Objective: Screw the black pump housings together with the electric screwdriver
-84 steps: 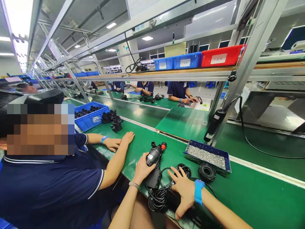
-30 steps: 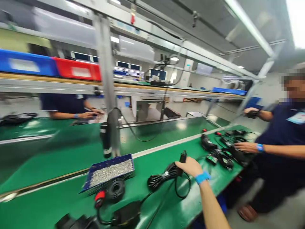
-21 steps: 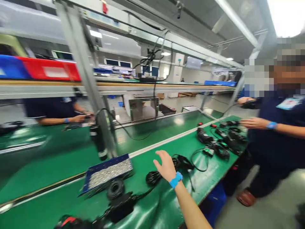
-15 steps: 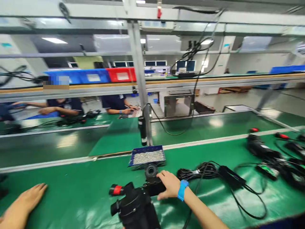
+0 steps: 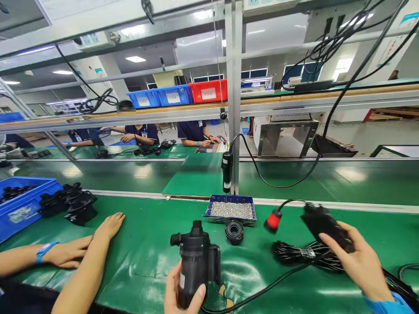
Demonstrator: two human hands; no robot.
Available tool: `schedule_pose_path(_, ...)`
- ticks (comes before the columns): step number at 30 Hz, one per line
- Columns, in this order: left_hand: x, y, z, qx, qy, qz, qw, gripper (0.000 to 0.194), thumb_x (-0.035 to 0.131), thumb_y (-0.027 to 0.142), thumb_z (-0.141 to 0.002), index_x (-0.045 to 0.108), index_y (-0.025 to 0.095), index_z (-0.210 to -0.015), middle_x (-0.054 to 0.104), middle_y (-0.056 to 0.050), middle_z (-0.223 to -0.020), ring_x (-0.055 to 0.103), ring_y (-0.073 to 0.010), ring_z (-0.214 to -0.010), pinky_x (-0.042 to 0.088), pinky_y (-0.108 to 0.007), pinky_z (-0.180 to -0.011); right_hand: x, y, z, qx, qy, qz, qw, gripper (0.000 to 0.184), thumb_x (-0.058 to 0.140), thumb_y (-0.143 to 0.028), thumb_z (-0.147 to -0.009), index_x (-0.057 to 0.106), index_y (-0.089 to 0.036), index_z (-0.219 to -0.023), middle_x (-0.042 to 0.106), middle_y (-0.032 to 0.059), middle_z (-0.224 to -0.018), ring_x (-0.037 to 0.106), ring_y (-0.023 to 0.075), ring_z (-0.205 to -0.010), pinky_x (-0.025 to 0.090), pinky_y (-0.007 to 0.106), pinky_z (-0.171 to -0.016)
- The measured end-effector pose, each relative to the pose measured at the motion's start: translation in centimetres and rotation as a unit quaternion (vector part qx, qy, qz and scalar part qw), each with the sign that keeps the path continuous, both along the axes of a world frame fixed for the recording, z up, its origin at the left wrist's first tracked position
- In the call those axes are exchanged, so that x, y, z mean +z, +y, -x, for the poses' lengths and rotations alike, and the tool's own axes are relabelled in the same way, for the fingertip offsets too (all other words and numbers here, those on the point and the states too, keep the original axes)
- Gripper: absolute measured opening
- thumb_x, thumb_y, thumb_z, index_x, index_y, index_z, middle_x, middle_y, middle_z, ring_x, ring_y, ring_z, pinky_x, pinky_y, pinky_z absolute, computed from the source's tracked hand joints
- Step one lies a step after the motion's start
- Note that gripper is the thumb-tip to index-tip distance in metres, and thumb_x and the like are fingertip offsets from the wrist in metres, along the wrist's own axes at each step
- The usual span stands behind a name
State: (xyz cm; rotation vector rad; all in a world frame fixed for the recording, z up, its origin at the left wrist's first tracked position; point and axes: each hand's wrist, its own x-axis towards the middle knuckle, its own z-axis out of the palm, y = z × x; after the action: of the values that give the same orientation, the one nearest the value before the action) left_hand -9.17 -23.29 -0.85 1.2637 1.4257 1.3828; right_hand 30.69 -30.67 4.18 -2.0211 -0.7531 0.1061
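My left hand [image 5: 185, 292] is wrapped round the lower body of a black pump [image 5: 193, 253], which stands upright with its spouts at the top. In my right hand [image 5: 363, 261] is a black box [image 5: 327, 224], held tilted above the table and slightly blurred. A short cable joins this box to a connector with a red ring [image 5: 273, 221]. Below the box lies a bundled black cable [image 5: 294, 254]. A round black ring-shaped part [image 5: 234, 231] rests between the pump and the bundle, in front of a blue tray [image 5: 253, 218] of small metal pieces.
Co-worker's forearms and hands [image 5: 98, 244] rest on the table at left. Beyond them are black parts [image 5: 80, 205] and a blue bin [image 5: 29, 213]. An electric screwdriver [image 5: 227, 172] hangs over the tray beside a metal post [image 5: 233, 87]. Several people sit across the line.
My right hand has moved from beside the pump to the right, carrying the black box and red-ringed connector. The pump is raised more upright. The view has turned left.
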Motion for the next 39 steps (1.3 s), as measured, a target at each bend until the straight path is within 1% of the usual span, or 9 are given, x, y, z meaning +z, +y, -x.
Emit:
schedule_pose_path(3, 2.2, 2.3, 0.0, -0.037, 0.101, -0.038, 0.994, 0.063, 0.071, 0.052, -0.070, 0.059, 0.019, -0.122, 0.068, -0.010, -0.120, 0.065, -0.0294, -0.105, 0.053, -0.036, -0.087, -1.4, -0.7, -2.8, -0.069, 0.019, 0.100, 0.992, 0.081, 0.054, -0.083, -0.054, 0.063, -0.024, -0.109, 0.070, 0.0122, -0.080, 0.065, 0.0366, -0.070, 0.053, 0.054, -0.071)
schedule_pose_path(7, 5.3, 4.9, -1.7, -0.152, 0.250, -0.028, 0.956, 0.045, 0.068, 0.036, -0.071, 0.061, 0.022, -0.113, 0.071, -0.005, -0.104, 0.067, -0.0239, -0.087, 0.052, -0.034, -0.079, -3.3, 0.9, -2.0, -0.011, -0.175, 0.216, 0.960, 0.086, 0.031, -0.069, -0.079, 0.061, -0.001, -0.121, 0.064, 0.0297, -0.092, 0.063, 0.0491, -0.087, 0.051, 0.063, -0.074)
schedule_pose_path(10, 7.7, 6.5, -3.9, -0.226, 0.335, -0.009, 0.915, 0.035, 0.064, 0.027, -0.071, 0.060, 0.026, -0.106, 0.071, 0.001, -0.089, 0.065, -0.0196, -0.075, 0.048, -0.029, -0.071, -3.8, 3.3, 1.8, 0.093, -0.268, 0.117, 0.952, 0.069, 0.032, -0.056, -0.091, 0.055, -0.003, -0.130, 0.057, 0.0301, -0.121, 0.057, 0.0449, -0.113, 0.049, 0.062, -0.093)
schedule_pose_path(15, 10.7, 9.2, -7.5, -0.279, 0.475, -0.009, 0.834, 0.031, 0.065, 0.030, -0.072, 0.062, 0.026, -0.103, 0.074, -0.002, -0.090, 0.069, -0.0249, -0.081, 0.044, -0.029, -0.068, -3.7, 7.3, 10.8, 0.429, -0.065, 0.081, 0.897, 0.077, 0.068, -0.048, -0.082, 0.036, -0.022, -0.147, 0.040, 0.0144, -0.151, 0.039, 0.0286, -0.141, 0.036, 0.049, -0.118)
schedule_pose_path(18, 12.0, 10.2, -9.1, -0.302, 0.540, -0.016, 0.785, 0.031, 0.066, 0.035, -0.075, 0.062, 0.024, -0.104, 0.074, -0.005, -0.084, 0.070, -0.0295, -0.082, 0.045, -0.031, -0.068, -4.4, 9.1, 15.4, 0.473, -0.023, 0.089, 0.876, 0.110, 0.084, -0.038, -0.065, 0.023, -0.016, -0.153, 0.025, 0.0183, -0.159, 0.025, 0.0320, -0.148, 0.027, 0.051, -0.123)
schedule_pose_path(22, 13.1, 11.3, -10.2, -0.330, 0.563, -0.023, 0.757, 0.029, 0.064, 0.044, -0.078, 0.065, 0.021, -0.096, 0.074, -0.009, -0.083, 0.070, -0.0301, -0.080, 0.046, -0.031, -0.066, -5.2, 10.6, 17.8, 0.420, -0.015, 0.022, 0.907, 0.091, 0.075, -0.030, -0.071, 0.028, -0.012, -0.148, 0.039, 0.0213, -0.149, 0.037, 0.0320, -0.141, 0.034, 0.051, -0.119)
schedule_pose_path(28, 10.7, 13.7, -9.2, -0.381, 0.395, -0.024, 0.836, 0.048, 0.035, 0.049, -0.100, 0.069, 0.021, -0.079, 0.071, -0.002, -0.074, 0.063, -0.0188, -0.068, 0.040, -0.026, -0.063, -4.6, 11.9, 15.2, 0.490, 0.048, 0.011, 0.870, 0.077, 0.071, -0.036, -0.079, 0.035, -0.017, -0.145, 0.049, 0.0174, -0.143, 0.049, 0.0302, -0.133, 0.040, 0.048, -0.114)
schedule_pose_path(35, 4.3, 14.3, -7.9, -0.339, 0.160, -0.026, 0.927, 0.053, 0.027, 0.045, -0.101, 0.071, 0.016, -0.100, 0.074, -0.008, -0.102, 0.067, -0.0200, -0.096, 0.050, -0.029, -0.087, -2.5, 13.9, 9.4, 0.641, 0.089, 0.093, 0.756, 0.116, 0.085, -0.056, -0.060, 0.029, -0.017, -0.154, 0.035, 0.0185, -0.157, 0.038, 0.0338, -0.143, 0.034, 0.050, -0.118)
schedule_pose_path(39, 3.1, 17.7, -8.8, -0.325, 0.312, -0.023, 0.893, 0.049, 0.021, 0.030, -0.104, 0.067, 0.015, -0.112, 0.073, -0.008, -0.110, 0.068, -0.0184, -0.101, 0.053, -0.030, -0.092, -2.3, 17.8, 6.7, 0.596, 0.105, 0.122, 0.787, 0.060, 0.058, -0.044, -0.088, 0.048, -0.020, -0.142, 0.061, 0.0109, -0.137, 0.061, 0.0227, -0.123, 0.053, 0.038, -0.101)
